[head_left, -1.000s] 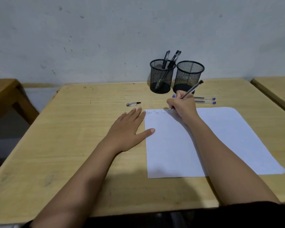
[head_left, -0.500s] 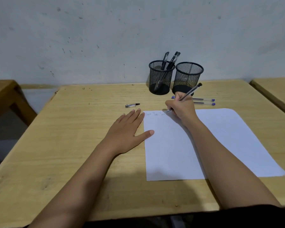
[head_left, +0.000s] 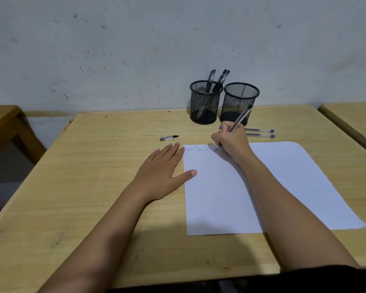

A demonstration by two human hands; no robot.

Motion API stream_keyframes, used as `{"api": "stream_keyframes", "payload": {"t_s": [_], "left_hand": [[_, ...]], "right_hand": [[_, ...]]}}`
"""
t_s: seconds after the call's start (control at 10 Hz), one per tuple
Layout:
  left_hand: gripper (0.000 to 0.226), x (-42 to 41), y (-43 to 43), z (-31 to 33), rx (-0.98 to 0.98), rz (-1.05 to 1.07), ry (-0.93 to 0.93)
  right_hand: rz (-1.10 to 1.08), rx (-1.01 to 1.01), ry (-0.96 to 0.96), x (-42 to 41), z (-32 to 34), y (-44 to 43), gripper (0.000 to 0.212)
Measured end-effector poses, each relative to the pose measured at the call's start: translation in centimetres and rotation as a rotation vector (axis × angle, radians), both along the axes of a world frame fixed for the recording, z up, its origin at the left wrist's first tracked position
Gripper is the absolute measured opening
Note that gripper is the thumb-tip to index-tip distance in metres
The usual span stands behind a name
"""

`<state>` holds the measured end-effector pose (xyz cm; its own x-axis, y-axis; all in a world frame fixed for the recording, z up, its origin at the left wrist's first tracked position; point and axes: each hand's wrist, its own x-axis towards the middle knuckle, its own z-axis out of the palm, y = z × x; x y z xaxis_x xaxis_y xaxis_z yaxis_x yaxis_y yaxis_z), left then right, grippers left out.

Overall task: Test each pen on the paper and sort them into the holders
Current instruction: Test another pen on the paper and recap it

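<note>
Pen (head_left: 241, 118) clamped in right hand (head_left: 232, 142), fingers pinched round its lower barrel, tip on the far edge of the paper (head_left: 283, 187) at the end of a row of scribbles (head_left: 197, 148). Barrel clear with a dark top. Its long axis slants up, far and right, toward the right holder (head_left: 237, 102), which is just beyond the hand and looks empty. Left holder (head_left: 199, 106) holds dark pens (head_left: 219, 81). Left hand (head_left: 161, 172) lies flat, fingers straight, thumb on the paper's left edge.

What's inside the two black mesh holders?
Left black mesh holder holds three black pens; right black mesh holder shows none, but the right hand partly covers its base.
</note>
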<state>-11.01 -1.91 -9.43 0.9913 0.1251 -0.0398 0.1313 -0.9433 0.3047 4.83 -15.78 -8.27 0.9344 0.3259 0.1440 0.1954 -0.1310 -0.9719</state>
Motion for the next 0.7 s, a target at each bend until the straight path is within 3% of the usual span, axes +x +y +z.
{"api": "stream_keyframes", "payload": {"t_s": [0.5, 0.7], "left_hand": [[0.076, 0.0, -0.03, -0.04, -0.008, -0.001, -0.03], [0.075, -0.02, -0.02, 0.18, -0.043, 0.006, -0.072]], "right_hand": [[-0.017, 0.001, -0.008, -0.23, 0.26, -0.34, 0.034], [-0.019, 0.231, 0.088, -0.7, 0.49, -0.63, 0.036]]}}
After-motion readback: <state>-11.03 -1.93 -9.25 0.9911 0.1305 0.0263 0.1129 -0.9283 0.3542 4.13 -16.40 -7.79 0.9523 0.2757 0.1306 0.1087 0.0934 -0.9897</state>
